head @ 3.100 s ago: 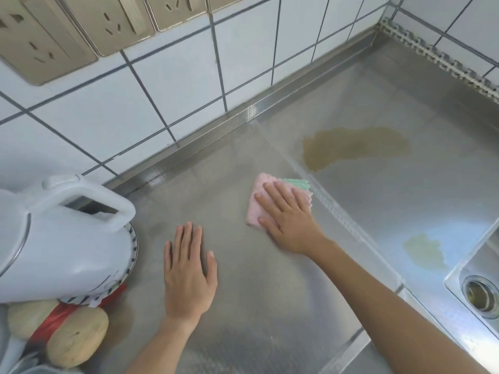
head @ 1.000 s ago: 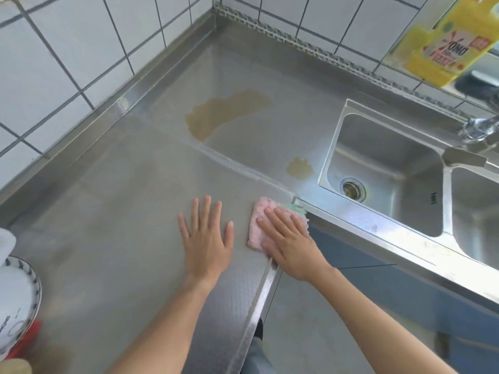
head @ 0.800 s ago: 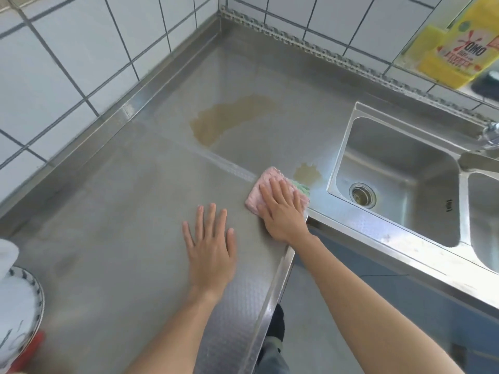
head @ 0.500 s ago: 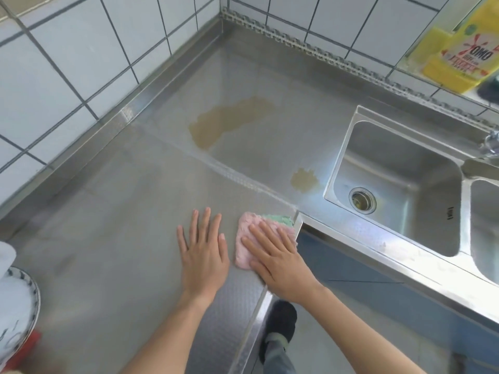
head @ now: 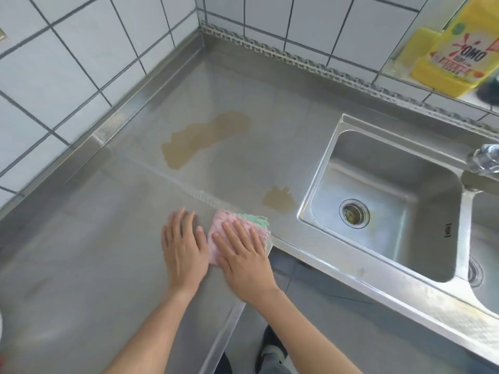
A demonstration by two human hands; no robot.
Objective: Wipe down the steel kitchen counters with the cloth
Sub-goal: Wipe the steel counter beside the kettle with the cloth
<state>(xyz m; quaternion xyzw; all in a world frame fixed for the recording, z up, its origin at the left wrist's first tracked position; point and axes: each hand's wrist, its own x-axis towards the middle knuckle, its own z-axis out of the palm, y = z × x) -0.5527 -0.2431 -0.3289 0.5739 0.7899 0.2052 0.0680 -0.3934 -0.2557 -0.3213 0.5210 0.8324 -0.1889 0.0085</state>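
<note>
A pink and green cloth [head: 230,225] lies flat on the steel counter [head: 89,255] at the inner corner of its front edge. My right hand [head: 243,259] presses down on the cloth with fingers spread, covering most of it. My left hand [head: 183,251] rests flat on the counter just left of the cloth, holding nothing. A large brown spill [head: 202,139] spreads on the counter farther back. A smaller brown spot [head: 279,198] sits just beyond the cloth, near the sink.
A steel double sink [head: 383,201] with a drain [head: 353,213] lies to the right, a tap [head: 486,157] behind it. A yellow detergent bottle [head: 464,47] stands on the ledge at top right. White tiled walls close the corner. My shoes show on the floor below.
The cloth under my right hand slid forward toward the small brown spot, back to the counter's front edge, and now slightly forward again. My left hand stayed flat beside it.
</note>
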